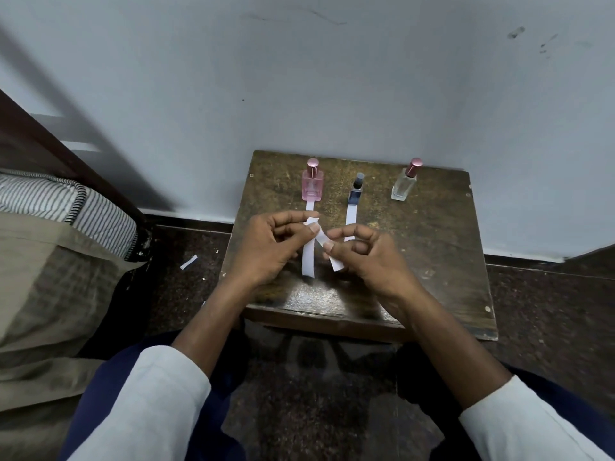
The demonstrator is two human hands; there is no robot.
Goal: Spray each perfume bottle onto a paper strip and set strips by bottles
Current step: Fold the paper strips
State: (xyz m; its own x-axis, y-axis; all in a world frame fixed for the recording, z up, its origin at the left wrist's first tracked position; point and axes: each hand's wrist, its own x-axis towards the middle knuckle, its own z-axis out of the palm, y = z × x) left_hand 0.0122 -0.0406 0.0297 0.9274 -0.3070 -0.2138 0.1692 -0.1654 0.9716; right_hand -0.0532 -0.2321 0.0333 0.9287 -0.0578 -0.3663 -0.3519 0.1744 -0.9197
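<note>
3 perfume bottles stood on the table (432, 261): pink bottle (312, 184), dark bottle (356, 194), clear bottle (405, 185). 3 paper strips over the table: strip one (308, 261), strip two (350, 217), held strip (324, 242). 1 scrap (188, 262) on the floor. 2 hands: left hand (266, 251), right hand (369, 257).

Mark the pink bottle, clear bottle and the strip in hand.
pink bottle (312, 187): head view, on its glass body.
clear bottle (403, 187): head view, on its glass body.
held strip (320, 237): head view, on the span between both hands.
</note>
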